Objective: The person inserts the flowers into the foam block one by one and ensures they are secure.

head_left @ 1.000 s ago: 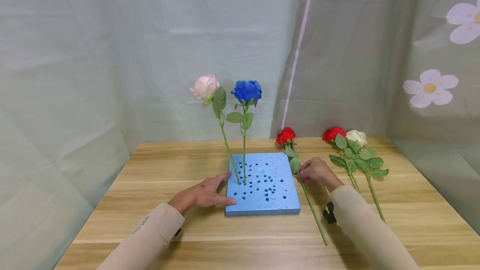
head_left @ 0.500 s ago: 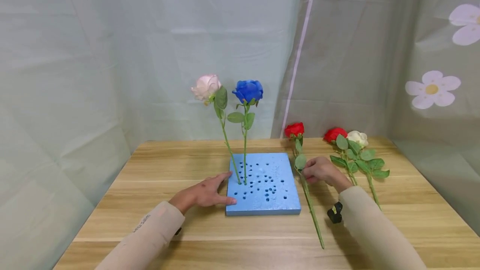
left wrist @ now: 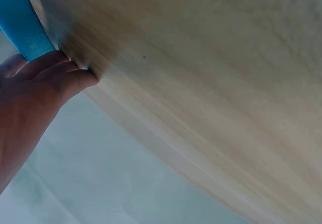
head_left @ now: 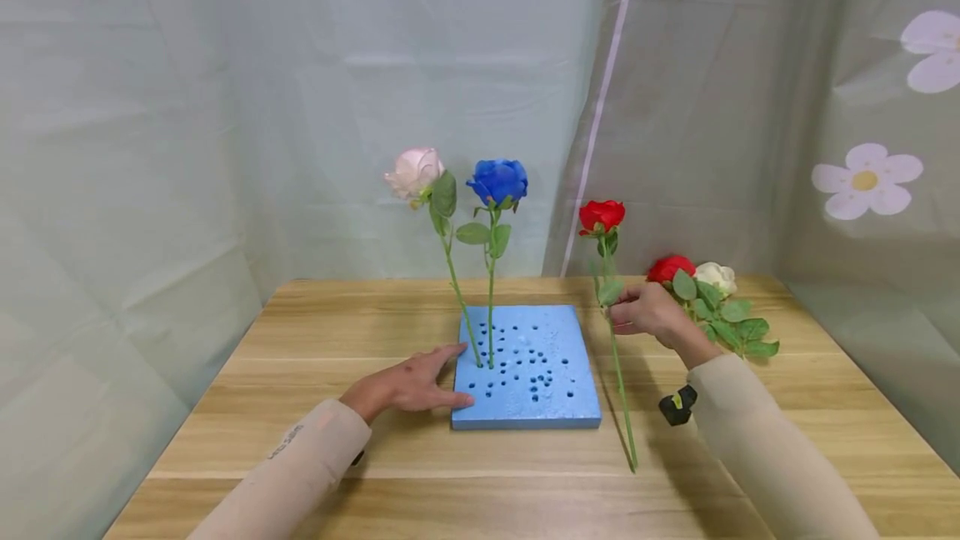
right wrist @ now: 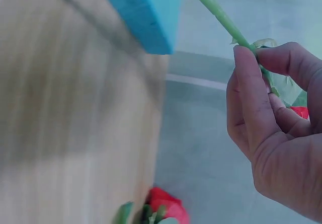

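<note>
- Between the thumb and curled fingers [right wrist: 246,98] of the right hand [head_left: 647,312], the green stem of a red rose [head_left: 602,216] is pinched just below its lower leaves.
- That rose stands nearly upright beside the right edge of the blue foam block [head_left: 551,390]; its long axis runs top to bottom, bloom up, with the cut end low over the wooden table [head_left: 225,390] near the block's front right corner.
- At the block's left edge, the left hand [head_left: 408,386] lies flat with its fingers straight, fingertips touching the foam and gripping nothing.
- One second ago the rose lay flat on the table, bloom pointing away from the person; half a second ago it had begun to lift. The left hand has not moved.
- A pink rose [head_left: 414,173] and a blue rose [head_left: 497,181] stand planted in holes on the block's left side.
- Another red rose [head_left: 670,267] and a white rose [head_left: 715,275] lie on the table behind the right hand.
- Pale green curtains [head_left: 225,107] printed with flowers close off the space behind the table.
</note>
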Demonstrator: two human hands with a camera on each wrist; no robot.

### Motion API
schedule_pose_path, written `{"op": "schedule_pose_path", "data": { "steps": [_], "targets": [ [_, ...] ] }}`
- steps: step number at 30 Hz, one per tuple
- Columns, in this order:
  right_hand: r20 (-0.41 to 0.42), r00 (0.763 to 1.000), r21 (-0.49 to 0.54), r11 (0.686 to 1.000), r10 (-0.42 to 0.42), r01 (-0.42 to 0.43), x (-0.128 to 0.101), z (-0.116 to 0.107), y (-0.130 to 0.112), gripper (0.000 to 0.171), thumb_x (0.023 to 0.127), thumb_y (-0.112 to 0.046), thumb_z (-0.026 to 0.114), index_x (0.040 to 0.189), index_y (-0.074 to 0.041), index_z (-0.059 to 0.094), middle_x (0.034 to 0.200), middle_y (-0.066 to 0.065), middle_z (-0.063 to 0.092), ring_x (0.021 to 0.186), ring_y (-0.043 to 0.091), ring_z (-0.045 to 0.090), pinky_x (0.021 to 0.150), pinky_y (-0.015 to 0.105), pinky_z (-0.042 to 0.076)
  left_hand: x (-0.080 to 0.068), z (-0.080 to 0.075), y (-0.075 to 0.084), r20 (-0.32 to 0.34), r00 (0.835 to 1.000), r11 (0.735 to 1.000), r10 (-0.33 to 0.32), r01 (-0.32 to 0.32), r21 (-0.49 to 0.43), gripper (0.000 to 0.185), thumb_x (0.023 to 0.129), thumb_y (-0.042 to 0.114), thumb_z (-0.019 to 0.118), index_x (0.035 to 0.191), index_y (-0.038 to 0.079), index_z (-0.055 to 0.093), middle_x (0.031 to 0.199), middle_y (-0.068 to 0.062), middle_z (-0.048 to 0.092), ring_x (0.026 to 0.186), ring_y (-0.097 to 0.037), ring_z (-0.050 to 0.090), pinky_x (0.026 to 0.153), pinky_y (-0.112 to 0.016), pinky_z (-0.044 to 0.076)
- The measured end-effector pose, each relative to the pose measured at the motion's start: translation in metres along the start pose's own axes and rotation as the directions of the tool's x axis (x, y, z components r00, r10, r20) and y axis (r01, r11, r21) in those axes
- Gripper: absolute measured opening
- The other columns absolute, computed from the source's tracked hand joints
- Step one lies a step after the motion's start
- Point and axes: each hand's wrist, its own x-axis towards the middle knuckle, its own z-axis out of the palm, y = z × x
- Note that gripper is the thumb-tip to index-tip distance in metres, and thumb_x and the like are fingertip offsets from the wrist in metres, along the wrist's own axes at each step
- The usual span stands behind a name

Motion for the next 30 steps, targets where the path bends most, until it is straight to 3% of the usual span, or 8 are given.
{"op": "schedule_pose_path", "data": {
  "steps": [13, 18, 30],
  "targets": [
    [-0.050, 0.997, 0.002, 0.998, -0.058, 0.058, 0.003, -0.003, -0.039, 0.024, 0.088, -0.006, 0.060, 0.105, 0.011, 0.056, 0.103, 0.016, 0.056, 0.090, 0.025, 0.063, 0.082, 0.039, 0.052, 0.000, 0.002, 0.004, -0.009, 0.999, 0.999, -0.043, 0.043, -0.018, 0.095, 0.073, 0.070, 0.060, 0.148, 0.028, 0.022, 0.151, -0.006, 0.024, 0.135, -0.029, 0.026, 0.105, -0.052, 0.026],
    [-0.052, 0.998, -0.002, 0.999, -0.040, 0.040, 0.005, -0.001, -0.049, 0.025, 0.088, -0.008, 0.060, 0.106, 0.009, 0.056, 0.104, 0.016, 0.056, 0.094, 0.027, 0.063, 0.085, 0.041, 0.050, 0.000, 0.005, 0.002, -0.001, 0.999, 0.999, -0.038, 0.038, -0.020, 0.094, 0.073, 0.070, 0.059, 0.148, 0.028, 0.022, 0.151, -0.006, 0.025, 0.134, -0.030, 0.027, 0.104, -0.053, 0.027],
    [-0.084, 0.993, -0.038, 0.996, -0.086, 0.083, 0.014, 0.005, -0.072, 0.029, 0.089, -0.007, 0.059, 0.113, 0.010, 0.055, 0.105, 0.019, 0.058, 0.087, 0.024, 0.065, 0.077, 0.031, 0.053, 0.001, 0.003, 0.000, -0.013, 0.999, 0.999, -0.047, 0.047, -0.017, 0.095, 0.071, 0.073, 0.059, 0.148, 0.030, 0.022, 0.151, -0.006, 0.025, 0.134, -0.029, 0.027, 0.103, -0.053, 0.028]
  ]
}}
